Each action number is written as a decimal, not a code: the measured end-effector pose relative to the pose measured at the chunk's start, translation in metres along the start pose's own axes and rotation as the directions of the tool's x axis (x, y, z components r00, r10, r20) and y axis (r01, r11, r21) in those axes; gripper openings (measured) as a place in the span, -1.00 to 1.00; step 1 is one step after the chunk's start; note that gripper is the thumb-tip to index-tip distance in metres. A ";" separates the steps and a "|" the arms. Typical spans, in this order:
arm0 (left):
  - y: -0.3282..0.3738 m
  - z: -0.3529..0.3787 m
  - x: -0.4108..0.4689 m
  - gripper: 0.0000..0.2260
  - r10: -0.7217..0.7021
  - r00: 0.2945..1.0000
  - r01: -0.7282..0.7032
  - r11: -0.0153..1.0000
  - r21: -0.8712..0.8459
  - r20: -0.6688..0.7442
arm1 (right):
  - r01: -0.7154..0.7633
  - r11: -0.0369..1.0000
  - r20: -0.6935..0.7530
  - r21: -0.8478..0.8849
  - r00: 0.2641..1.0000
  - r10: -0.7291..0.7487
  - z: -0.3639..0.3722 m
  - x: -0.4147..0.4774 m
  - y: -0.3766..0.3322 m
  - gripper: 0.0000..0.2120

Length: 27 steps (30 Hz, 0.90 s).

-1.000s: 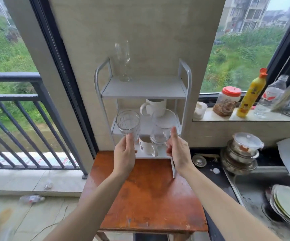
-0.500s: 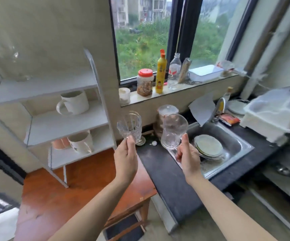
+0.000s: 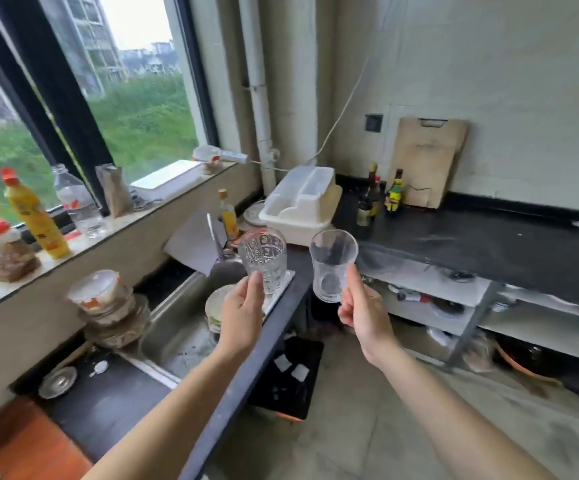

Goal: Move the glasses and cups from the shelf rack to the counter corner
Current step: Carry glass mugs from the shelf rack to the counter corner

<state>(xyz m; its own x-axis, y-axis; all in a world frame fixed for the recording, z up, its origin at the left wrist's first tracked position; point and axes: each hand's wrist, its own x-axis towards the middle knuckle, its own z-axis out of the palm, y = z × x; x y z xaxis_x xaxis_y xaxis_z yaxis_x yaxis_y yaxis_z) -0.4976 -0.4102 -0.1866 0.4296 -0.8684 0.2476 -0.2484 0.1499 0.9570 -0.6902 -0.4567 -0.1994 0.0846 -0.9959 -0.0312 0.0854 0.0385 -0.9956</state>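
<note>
My left hand (image 3: pixel 241 315) grips a clear patterned glass (image 3: pixel 263 258) by its base, upright, above the right end of the sink (image 3: pixel 177 327). My right hand (image 3: pixel 362 311) holds a clear smooth glass (image 3: pixel 332 263) by its lower part, upright, in the air in front of the black counter (image 3: pixel 489 251) near the corner. The two glasses are apart, side by side. The shelf rack is out of view.
A white dish drainer (image 3: pixel 302 206) and several sauce bottles (image 3: pixel 381 195) stand in the counter corner, with a cutting board (image 3: pixel 426 161) leaning on the wall. Stacked bowls (image 3: pixel 108 306) sit left of the sink. Bottles (image 3: pixel 33 213) line the window sill. Open shelves (image 3: pixel 454 306) lie under the counter.
The view has swung right, from the rack past the sink to the counter corner. Both hands have carried their glasses along, still held upright.
</note>
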 end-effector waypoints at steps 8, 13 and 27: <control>0.021 0.189 0.038 -0.63 -0.014 0.939 0.018 1.000 -0.010 0.343 | -0.044 0.995 -0.176 -0.087 0.984 0.028 -0.183 0.067 -0.005 -0.39; 0.007 0.297 0.079 -0.56 0.050 0.863 -0.034 0.999 -0.041 0.502 | -0.052 0.994 -0.296 -0.097 0.955 0.021 -0.261 0.112 -0.001 -0.41; 0.035 0.604 0.177 -0.57 0.107 0.533 -0.004 0.992 -0.124 0.839 | -0.094 0.993 -0.680 -0.068 0.733 0.023 -0.464 0.221 -0.042 -0.48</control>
<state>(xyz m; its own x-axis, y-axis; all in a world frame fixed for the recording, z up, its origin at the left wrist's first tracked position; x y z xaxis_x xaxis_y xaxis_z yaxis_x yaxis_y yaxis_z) -0.9546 -0.8438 -0.2007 -0.5266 -0.8432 0.1077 -0.1404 0.2112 0.9673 -1.1358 -0.7166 -0.2054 -0.6108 -0.7847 -0.1057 0.0095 0.1263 -0.9919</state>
